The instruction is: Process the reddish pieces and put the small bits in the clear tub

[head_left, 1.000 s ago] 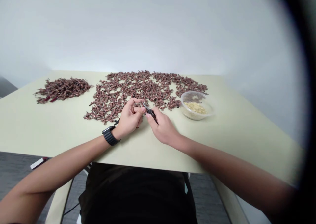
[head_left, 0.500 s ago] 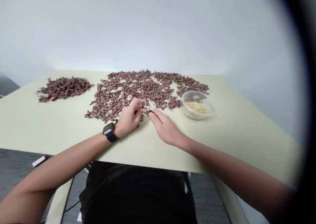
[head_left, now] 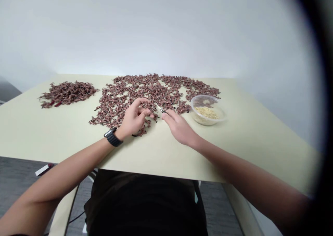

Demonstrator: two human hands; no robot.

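My left hand (head_left: 134,118), with a black watch (head_left: 113,137) on its wrist, rests at the near edge of a wide spread of reddish-brown dried sprigs (head_left: 145,97). Its fingers curl over the sprigs, and I cannot tell if they pinch one. My right hand (head_left: 179,126) lies just to the right, shut on small black-handled snips (head_left: 160,109). Only their pale metal tip and a bit of dark handle show past the fingers. A plastic bowl (head_left: 207,110) of pale yellow grains sits to the right of that hand.
A separate heap of the same sprigs (head_left: 68,94) lies at the left of the pale green table (head_left: 52,135). The table's near edge runs across my lap. Below it are my dark shirt, a grey floor and a small white-and-red object (head_left: 43,169).
My hands have drawn slightly apart. The left has moved up and left over the sprigs, and the right has shifted right, with the snips' tip now pointing up and left.
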